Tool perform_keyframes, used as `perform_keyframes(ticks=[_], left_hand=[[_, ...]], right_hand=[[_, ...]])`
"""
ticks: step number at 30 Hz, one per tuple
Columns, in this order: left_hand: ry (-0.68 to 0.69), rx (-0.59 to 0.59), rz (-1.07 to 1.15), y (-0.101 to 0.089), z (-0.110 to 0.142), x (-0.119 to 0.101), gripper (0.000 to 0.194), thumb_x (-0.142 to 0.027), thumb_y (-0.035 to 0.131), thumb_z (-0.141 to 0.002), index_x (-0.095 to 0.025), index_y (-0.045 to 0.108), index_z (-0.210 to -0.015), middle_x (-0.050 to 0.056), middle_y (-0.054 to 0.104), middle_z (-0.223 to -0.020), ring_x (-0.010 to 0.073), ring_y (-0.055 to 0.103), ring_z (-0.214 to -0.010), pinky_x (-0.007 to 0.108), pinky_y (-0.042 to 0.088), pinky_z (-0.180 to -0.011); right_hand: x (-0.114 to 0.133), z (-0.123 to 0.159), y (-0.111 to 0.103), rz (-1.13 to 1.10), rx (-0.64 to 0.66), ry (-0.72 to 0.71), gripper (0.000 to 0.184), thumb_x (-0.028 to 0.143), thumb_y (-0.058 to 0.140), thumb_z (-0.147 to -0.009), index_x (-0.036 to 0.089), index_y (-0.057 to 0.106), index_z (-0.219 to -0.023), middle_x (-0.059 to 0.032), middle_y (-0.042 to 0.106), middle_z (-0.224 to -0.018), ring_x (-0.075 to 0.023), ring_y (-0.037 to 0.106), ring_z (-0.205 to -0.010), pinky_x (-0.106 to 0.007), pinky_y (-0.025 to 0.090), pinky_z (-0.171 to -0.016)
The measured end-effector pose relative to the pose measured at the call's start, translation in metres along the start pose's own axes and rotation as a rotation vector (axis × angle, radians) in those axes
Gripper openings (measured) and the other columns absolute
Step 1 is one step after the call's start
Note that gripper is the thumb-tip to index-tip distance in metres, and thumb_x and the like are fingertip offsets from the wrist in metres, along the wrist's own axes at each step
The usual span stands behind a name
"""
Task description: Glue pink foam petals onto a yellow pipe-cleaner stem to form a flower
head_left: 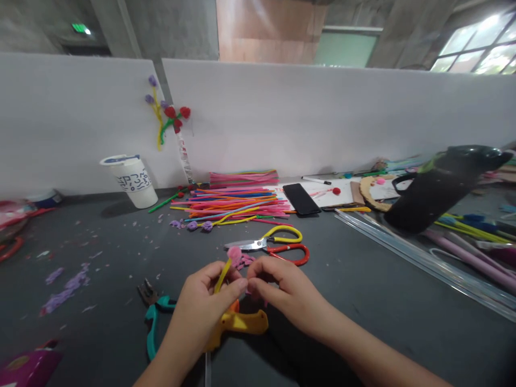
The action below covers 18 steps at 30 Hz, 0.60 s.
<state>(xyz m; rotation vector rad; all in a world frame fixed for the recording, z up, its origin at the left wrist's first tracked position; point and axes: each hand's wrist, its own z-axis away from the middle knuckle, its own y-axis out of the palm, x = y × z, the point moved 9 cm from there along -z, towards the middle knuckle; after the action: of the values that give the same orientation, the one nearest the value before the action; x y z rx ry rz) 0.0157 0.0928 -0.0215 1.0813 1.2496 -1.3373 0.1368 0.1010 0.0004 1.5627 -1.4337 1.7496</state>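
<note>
My left hand (197, 309) is closed on a yellow pipe cleaner (222, 276) that carries a small round pink head (234, 255) at its upper end. My right hand (290, 293) pinches thumb and fingers together, close against the left fingertips; what it holds, if anything, is hidden. Small pink fuzzy pieces (244, 262) lie just beyond the fingers. Under the hands rests a yellow glue gun (245, 322), partly covered by the left hand. Scissors (264, 244) with one yellow and one red handle lie beyond them. Teal-handled pliers (151, 325) sit beside the left wrist.
Coloured pipe cleaners (237, 203) are piled at the back, near a black phone (301, 199). A white cup (133, 183) stands back left; a black jug (437, 188) stands right. Clear sticks (419, 260) lie at right, purple scraps (66, 290) at left. White partitions (322, 118) bound the table.
</note>
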Motion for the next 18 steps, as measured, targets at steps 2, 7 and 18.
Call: perform_keyframes(ticks=[2,7,18], left_hand=[[0.04,-0.033,-0.028,-0.001,0.0,-0.003,0.014,-0.028,0.07,-0.067,-0.017,0.064,-0.059,-0.002,0.055,-0.058,0.0135,0.048,-0.058,0.021,0.038,-0.055],[-0.073,-0.091,0.081,-0.007,0.002,0.002,0.018,-0.032,0.074,-0.064,-0.017,0.064,-0.063,-0.007,0.044,-0.052,0.0081,0.035,-0.047,0.018,0.029,-0.044],[-0.149,0.008,0.229,0.007,0.005,0.007,0.026,-0.038,0.073,-0.066,-0.014,0.062,-0.066,-0.01,0.037,-0.048,0.0034,0.018,-0.041,0.016,0.017,-0.037]], right_hand=[[0.003,0.001,-0.002,0.005,-0.015,-0.016,0.011,0.016,0.053,-0.083,0.02,0.054,-0.073,0.002,0.057,-0.07,-0.0127,0.053,-0.066,-0.023,0.04,-0.061],[0.009,0.004,-0.009,-0.004,-0.033,-0.063,0.022,0.021,0.047,-0.089,0.019,0.054,-0.068,0.002,0.055,-0.068,-0.0122,0.05,-0.064,-0.024,0.039,-0.062],[0.017,0.006,-0.01,-0.013,-0.175,-0.208,0.011,0.013,0.057,-0.083,0.019,0.057,-0.074,0.0014,0.057,-0.074,-0.0124,0.053,-0.071,-0.024,0.042,-0.066]])
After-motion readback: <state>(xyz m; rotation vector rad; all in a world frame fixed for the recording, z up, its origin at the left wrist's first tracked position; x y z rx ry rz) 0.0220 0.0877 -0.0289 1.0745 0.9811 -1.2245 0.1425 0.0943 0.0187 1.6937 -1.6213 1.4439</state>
